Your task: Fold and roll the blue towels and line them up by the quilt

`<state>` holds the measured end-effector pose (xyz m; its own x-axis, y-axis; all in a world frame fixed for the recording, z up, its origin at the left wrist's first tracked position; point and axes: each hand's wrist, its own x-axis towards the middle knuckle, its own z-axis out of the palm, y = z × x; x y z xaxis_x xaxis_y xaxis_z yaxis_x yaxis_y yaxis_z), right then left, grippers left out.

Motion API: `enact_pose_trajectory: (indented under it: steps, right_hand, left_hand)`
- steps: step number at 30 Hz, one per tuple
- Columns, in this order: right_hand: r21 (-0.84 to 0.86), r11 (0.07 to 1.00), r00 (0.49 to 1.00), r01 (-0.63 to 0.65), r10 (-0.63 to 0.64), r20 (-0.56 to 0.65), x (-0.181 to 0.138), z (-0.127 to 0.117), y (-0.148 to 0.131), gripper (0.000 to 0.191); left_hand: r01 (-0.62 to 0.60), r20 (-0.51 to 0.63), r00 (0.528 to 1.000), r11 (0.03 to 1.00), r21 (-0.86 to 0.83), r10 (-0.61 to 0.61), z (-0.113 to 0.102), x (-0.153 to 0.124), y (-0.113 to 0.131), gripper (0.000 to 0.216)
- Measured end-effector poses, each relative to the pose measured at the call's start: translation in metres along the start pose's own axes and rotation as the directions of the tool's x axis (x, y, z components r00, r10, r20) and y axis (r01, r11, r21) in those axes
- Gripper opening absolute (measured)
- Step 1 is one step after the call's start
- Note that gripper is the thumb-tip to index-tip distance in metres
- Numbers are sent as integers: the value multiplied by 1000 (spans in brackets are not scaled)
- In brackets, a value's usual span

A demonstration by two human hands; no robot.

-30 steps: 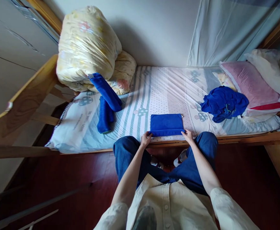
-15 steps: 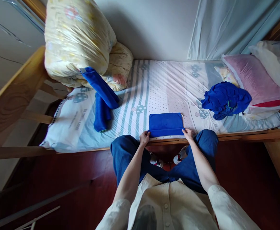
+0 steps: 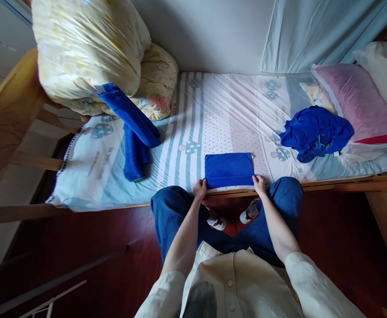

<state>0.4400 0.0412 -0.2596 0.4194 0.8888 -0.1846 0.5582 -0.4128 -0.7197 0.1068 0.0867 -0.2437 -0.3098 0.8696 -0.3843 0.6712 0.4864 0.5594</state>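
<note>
**Folded blue towel held square at the bed's near edge**

Folded blue towel [image 3: 229,170] lies flat on the striped sheet [image 3: 226,110], right at the near edge of the bed [image 3: 346,183], directly in front of your knees. Your left hand [image 3: 200,190] pinches its near left corner and your right hand [image 3: 259,184] pinches its near right corner, fingers closed on the cloth with the thumbs on top. Holding both corners at once likely keeps the layers lined up and the near edge straight along the wooden rail. The towel's shape is a neat rectangle with no loose flap showing.

Off to your left, two rolled blue towels [image 3: 130,115] rest together, one leaning across the other and touching the big yellow quilt bundle [image 3: 87,48]. They sit well apart from your hands, which suggests they have been set aside as a group. To your right, a crumpled blue cloth [image 3: 314,132] lies in a heap against the pink pillow [image 3: 355,101], within reach of your right arm.

No box, basket or bin shows anywhere. The only thing that looks wrapped is the quilt bundle, whose glossy surface suggests a clear plastic cover. Everything else lies loose on the sheet.
</note>
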Motion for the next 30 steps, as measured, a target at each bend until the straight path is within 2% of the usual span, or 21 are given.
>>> enact_pose_trajectory:
  steps: [15, 23, 30]
  right_hand:
    - [-115, 986, 991, -119, 125, 53, 6, -1, -1, 42]
    - [-96, 991, 995, -93, 96, 28, 8, 0, 3, 42]
    - [-91, 991, 994, -102, 106, 33, 11, -1, 0, 37]
  left_hand:
    - [86, 12, 996, 994, 71, -87, 2, 3, 2, 34]
    - [49, -14, 999, 997, 52, -48, 5, 5, -1, 33]
    - [62, -26, 998, 998, 18, -61, 3, 2, 4, 31]
